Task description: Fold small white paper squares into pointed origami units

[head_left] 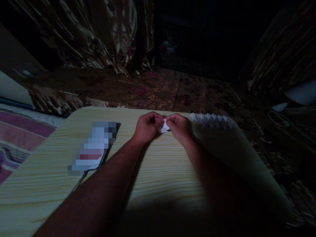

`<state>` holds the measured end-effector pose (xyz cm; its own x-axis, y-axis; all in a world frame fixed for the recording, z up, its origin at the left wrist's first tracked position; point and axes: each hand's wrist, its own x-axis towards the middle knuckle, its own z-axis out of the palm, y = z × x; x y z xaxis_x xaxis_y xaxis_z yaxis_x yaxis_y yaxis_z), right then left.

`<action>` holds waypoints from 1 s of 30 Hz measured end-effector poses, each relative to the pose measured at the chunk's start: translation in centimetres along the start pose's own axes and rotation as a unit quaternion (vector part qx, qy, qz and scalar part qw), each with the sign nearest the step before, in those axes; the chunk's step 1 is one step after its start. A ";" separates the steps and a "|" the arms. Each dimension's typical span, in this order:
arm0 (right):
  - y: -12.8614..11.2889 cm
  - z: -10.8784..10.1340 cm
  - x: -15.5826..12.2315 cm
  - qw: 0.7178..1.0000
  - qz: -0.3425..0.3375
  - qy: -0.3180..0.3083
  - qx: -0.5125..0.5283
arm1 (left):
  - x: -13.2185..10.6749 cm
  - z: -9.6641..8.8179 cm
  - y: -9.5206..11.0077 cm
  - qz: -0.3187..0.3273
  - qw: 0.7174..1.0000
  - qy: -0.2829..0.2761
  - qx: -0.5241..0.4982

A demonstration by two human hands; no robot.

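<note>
Near the far edge of the wooden table (158, 164), my left hand (149, 127) and my right hand (178, 127) meet around a small piece of folded white paper (164, 126). Both hands are closed, thumbs and fingertips pinching the paper from either side. Some of its folds are hidden behind my fingers. Just right of my right hand stand several small white folded paper pieces (213, 118), star-like with pointed tips, set in rows along the table's far right part.
A phone-like device (92, 148), its screen blurred out, lies left of my left forearm with a cable running from it. Patterned curtains and a cloth-covered ledge (138, 89) stand beyond the table. A white cable (276, 118) is at right, a striped bedspread (22, 131) at left.
</note>
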<state>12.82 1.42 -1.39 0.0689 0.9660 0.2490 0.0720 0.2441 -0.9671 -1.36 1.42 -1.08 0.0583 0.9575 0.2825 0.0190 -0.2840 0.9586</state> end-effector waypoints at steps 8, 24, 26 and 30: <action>-0.1 -0.1 0.0 1.000 0.017 -0.009 0.009 | -0.2 0.1 0.4 -0.011 1.000 0.002 -0.022; -0.1 0.0 -0.1 0.999 -0.031 -0.006 0.013 | -0.2 0.0 0.8 -0.045 0.998 -0.008 -0.048; 0.0 0.0 -0.2 0.999 -0.049 -0.010 -0.007 | -0.1 -0.1 0.8 -0.039 0.999 -0.002 -0.035; 0.0 0.0 -0.2 0.998 -0.050 -0.006 -0.029 | -0.1 0.0 0.8 -0.032 0.999 0.004 -0.016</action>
<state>12.78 1.24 -1.43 0.0462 0.9385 0.3422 0.1353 0.3335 -0.9330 -1.40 1.09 -0.40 0.0503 0.9739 0.2213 -0.0097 -0.2211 0.9752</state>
